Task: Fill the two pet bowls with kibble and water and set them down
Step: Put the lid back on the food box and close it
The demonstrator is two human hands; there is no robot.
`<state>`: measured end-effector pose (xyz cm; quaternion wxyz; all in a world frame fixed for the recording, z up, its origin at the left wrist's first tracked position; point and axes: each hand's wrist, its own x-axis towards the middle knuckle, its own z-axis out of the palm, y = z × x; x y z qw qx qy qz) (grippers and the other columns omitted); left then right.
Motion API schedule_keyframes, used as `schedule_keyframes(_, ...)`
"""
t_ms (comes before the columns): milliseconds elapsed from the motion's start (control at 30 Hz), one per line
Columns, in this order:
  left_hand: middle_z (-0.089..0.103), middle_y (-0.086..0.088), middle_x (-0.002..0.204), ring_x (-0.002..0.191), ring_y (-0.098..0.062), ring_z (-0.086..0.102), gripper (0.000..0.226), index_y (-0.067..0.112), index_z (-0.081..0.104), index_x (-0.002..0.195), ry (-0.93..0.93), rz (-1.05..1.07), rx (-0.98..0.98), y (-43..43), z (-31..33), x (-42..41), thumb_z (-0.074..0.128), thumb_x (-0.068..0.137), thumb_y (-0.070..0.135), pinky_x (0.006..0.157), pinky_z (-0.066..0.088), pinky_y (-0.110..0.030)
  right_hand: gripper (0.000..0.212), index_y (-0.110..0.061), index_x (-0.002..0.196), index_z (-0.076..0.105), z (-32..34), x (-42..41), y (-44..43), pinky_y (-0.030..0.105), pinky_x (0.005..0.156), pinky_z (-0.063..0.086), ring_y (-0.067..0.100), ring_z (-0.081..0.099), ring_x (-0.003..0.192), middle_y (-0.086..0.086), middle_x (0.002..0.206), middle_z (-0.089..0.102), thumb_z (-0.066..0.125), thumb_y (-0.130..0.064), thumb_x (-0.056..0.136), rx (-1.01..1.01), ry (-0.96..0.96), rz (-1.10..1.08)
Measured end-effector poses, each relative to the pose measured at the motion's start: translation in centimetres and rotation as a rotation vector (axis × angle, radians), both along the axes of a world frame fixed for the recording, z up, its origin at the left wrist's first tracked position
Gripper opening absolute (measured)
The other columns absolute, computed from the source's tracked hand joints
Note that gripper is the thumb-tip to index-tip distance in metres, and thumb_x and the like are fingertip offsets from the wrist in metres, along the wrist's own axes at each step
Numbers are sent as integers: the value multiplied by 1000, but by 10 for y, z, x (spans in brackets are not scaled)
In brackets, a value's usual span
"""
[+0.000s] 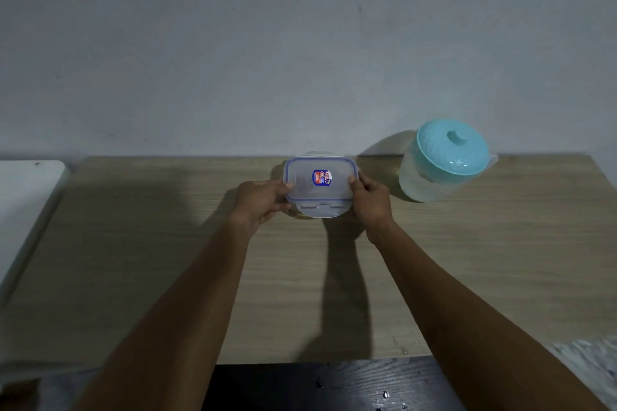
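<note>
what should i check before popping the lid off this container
1. Both hands on the box: ok. The left hand and right hand hold the short ends of the clear rectangular plastic container with the blue-rimmed lid.
2. Lid latches released: cannot tell. The near flap looks flipped out; the far one is hidden.
3. Kibble inside: cannot tell, the lid is frosted.
4. Pet bowl ready to fill: cannot tell. Only a pale curved rim shows under and behind the container.
5. Space on the light wood-grain tabletop for the lid: ok.
6. Clear plastic pitcher with the turquoise knobbed lid clear of the right elbow: ok; it stands apart, upright, lid on.
</note>
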<state>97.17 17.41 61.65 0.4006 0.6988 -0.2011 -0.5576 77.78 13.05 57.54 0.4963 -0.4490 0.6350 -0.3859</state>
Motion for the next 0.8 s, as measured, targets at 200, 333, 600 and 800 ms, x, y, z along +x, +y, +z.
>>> schedule_keyframes(200, 72, -10, 113, 87, -15, 70, 47, 9, 68, 123, -489, -215, -64, -6, 17, 4, 79, 79, 26, 82, 57, -26, 43, -6, 139, 59, 13, -11, -22, 40, 102, 48, 35, 59, 128, 18, 137, 64, 59, -25, 101, -2, 407, 214)
schedule_keyframes(333, 36, 2, 157, 138, -21, 42, 118, 27, 27, 155, -668, -574, -190, -20, 14, 12, 91, 57, 45, 108, 42, -42, 98, -19, 160, 28, 36, -16, -46, 44, 123, 27, 28, 29, 152, 10, 165, 31, 83, -37, 82, -91, 564, 681)
schedule_keyframes(600, 64, 3, 106, 87, -24, 63, 106, 35, 33, 134, -1119, -847, -92, -29, 1, 4, 79, 40, 51, 75, 57, -39, 125, -17, 152, 26, 37, -3, -65, 42, 93, 54, 29, 55, 117, 4, 139, 40, 95, -36, 49, -110, 950, 998)
schedule_keyframes(800, 58, 2, 133, 109, -26, 62, 134, 39, 9, 150, -1000, -785, -97, -20, -7, 6, 79, 38, 63, 87, 56, -45, 144, -18, 160, 8, 35, -3, -60, 44, 109, 45, 34, 40, 139, 10, 155, 24, 94, -44, 47, -107, 928, 1017)
